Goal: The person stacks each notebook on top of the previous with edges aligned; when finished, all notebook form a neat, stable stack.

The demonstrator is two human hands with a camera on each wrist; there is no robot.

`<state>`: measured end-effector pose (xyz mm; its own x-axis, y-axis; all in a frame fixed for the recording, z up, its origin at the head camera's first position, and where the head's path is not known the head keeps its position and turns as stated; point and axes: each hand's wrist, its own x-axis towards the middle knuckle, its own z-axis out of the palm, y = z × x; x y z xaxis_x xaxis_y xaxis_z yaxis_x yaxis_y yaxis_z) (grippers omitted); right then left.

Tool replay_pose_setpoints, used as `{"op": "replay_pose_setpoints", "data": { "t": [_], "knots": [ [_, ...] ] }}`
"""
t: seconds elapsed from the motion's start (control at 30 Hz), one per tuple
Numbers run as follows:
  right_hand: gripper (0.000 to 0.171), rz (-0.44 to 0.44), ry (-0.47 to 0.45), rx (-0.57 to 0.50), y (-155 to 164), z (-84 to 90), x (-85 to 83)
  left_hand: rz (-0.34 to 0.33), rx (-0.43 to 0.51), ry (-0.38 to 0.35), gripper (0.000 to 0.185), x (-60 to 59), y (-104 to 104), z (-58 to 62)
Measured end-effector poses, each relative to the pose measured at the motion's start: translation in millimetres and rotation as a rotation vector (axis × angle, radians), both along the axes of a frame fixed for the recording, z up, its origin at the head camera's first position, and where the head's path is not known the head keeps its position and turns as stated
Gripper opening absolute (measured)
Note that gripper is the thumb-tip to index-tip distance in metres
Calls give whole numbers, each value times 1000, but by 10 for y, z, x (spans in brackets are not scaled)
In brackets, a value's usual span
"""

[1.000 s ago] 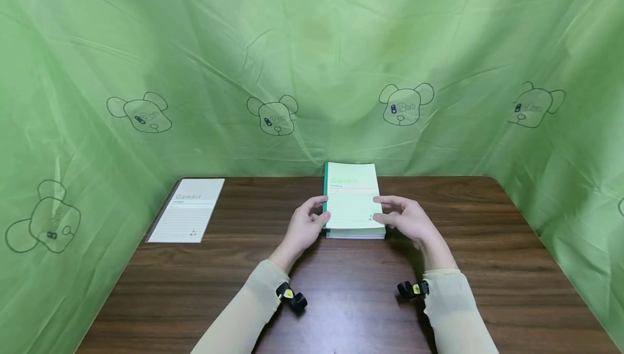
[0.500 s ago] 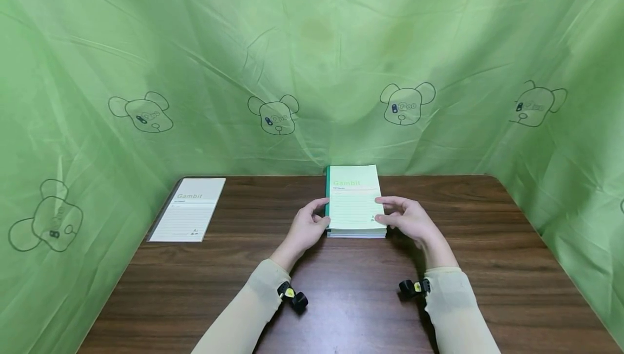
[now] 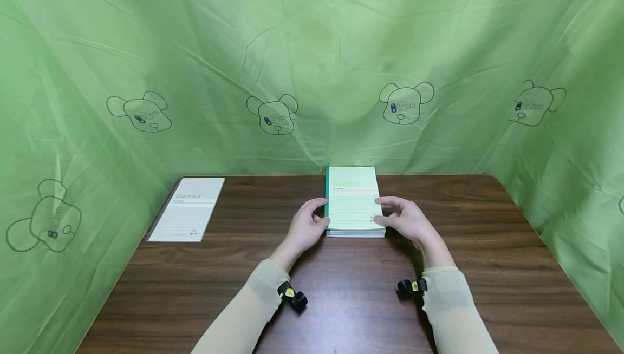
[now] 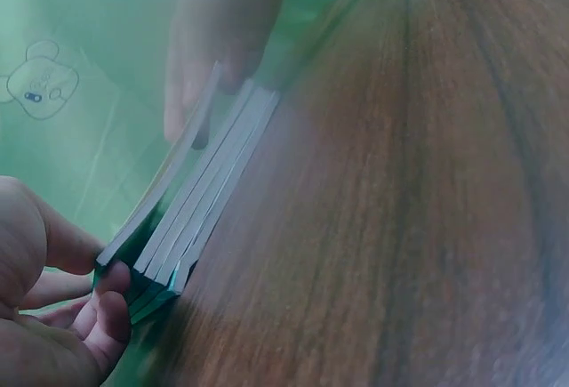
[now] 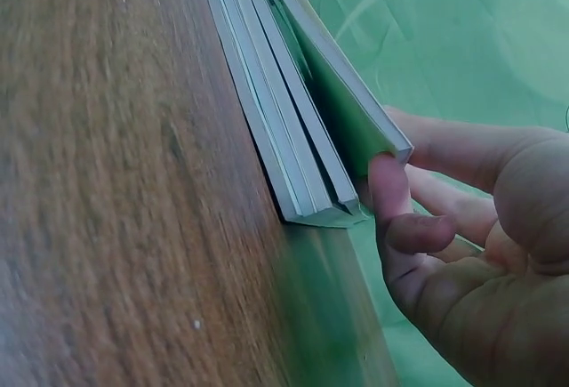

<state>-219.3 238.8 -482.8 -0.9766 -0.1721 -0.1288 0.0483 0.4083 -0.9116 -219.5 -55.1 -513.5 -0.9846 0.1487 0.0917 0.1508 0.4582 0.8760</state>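
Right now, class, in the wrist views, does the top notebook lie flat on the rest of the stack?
No: the top notebook is lifted off the stack, with a wedge-shaped gap under it, between the left hand and right hand.

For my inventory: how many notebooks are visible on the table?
5: four stacked notebooks at the table's far middle, top one lifted between both hands, and one lone notebook at far left. Thin ones may be hidden.

Both arms wear long, snug beige sleeves (image 3: 253, 302) reaching the wrists. At each cuff sits a small black wrist camera (image 3: 294, 297) with a yellow spot; the hands are bare.
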Motion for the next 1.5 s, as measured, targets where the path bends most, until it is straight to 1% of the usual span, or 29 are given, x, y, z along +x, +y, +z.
{"op": "replay_pose_setpoints", "data": {
  "t": [0.13,0.27,0.37,0.57,0.73,0.93,1.27,1.4,1.5],
  "knots": [
    [64,-21,-6,27,-2,-15,-7,-11,-21,21,51,-4,-10,-10],
    [69,-42,-9,72,-3,-32,-10,-42,-66,29,53,-2,-9,-29],
    [69,-37,-11,103,-3,-33,-8,-58,-93,32,55,-8,-7,-48],
    [70,-31,-13,155,-14,-11,6,-61,-90,21,56,-22,-14,-63],
    [69,-19,-32,134,-17,-35,8,-59,-94,4,56,-19,-11,-70],
    [67,-20,-30,120,-18,-59,-6,-72,-84,-7,56,-8,-15,-75],
    [69,-22,-33,145,-62,-34,19,-89,-98,3,56,4,-1,-50],
    [71,-19,-39,168,-76,-22,30,-82,-104,2,56,11,7,-46],
    [70,-26,-25,186,-100,-31,27,-69,-111,6,56,15,11,-52]
  ]
}}
